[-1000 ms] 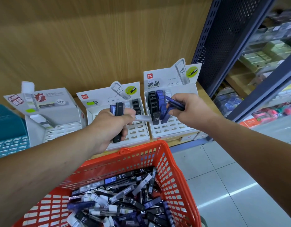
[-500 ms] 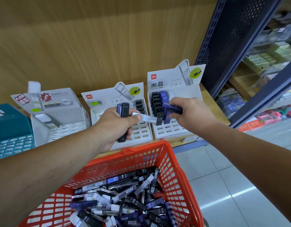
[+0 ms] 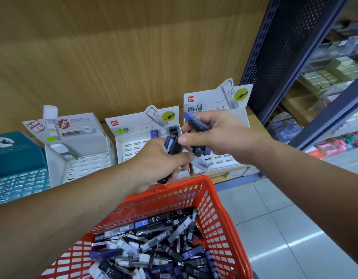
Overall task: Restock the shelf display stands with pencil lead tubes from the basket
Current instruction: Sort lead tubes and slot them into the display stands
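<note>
Fingers (image 3: 172, 174) of left hand (image 3: 161, 161) clenched round black tubes (image 3: 172, 144); right hand (image 3: 222, 135) grasps blue tube (image 3: 195, 122), thumb touching black tubes' top.

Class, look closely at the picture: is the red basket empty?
No, the red basket holds a heap of black, blue and clear lead tubes.

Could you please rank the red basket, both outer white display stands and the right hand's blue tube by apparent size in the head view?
Red basket, though nearest the camera.
Left stand and right stand: alike, the right partly hidden, unranked.
Blue tube.
</note>
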